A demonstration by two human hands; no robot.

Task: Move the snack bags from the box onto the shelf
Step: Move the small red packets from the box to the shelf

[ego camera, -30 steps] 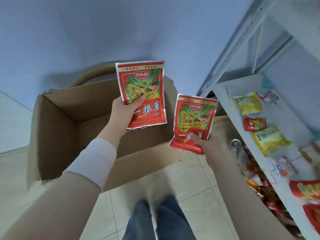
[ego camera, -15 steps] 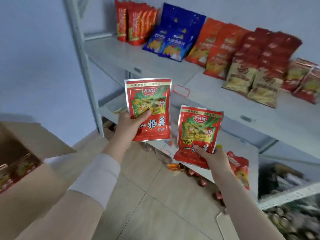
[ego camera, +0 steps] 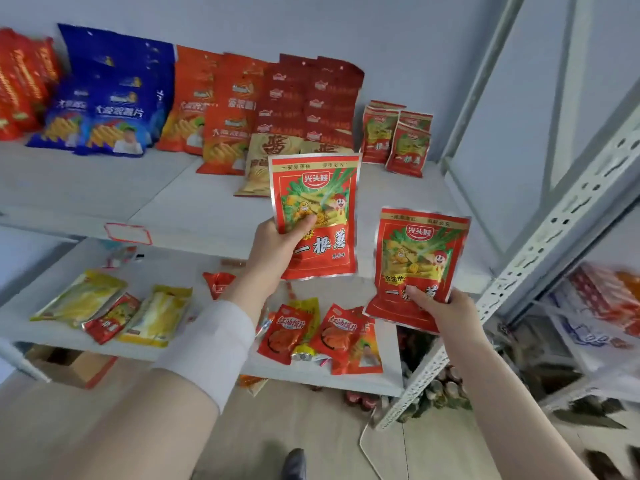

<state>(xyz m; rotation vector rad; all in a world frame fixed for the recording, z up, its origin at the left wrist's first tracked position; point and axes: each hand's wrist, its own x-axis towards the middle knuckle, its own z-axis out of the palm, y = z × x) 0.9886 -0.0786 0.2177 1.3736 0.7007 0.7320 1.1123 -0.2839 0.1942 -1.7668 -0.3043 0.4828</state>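
Observation:
My left hand (ego camera: 277, 247) grips a red snack bag (ego camera: 322, 233) upright by its left edge, thumb across the front, in front of the upper shelf (ego camera: 194, 216). My right hand (ego camera: 440, 306) pinches a second, matching red snack bag (ego camera: 419, 258) at its bottom edge, lower and to the right, over the right end of the lower shelf. Several matching red bags (ego camera: 398, 136) stand against the wall at the right end of the upper shelf. The box is out of view.
Blue chip bags (ego camera: 110, 98), orange bags (ego camera: 207, 105) and dark red bags (ego camera: 311, 98) line the back of the upper shelf. Yellow and red packets (ego camera: 114, 306) lie on the lower shelf (ego camera: 194, 268). A perforated white upright (ego camera: 540, 237) stands at right.
The view has swung from the box to face the shelves squarely. Both hands, each still holding its bag, now sit before the right part of the shelves.

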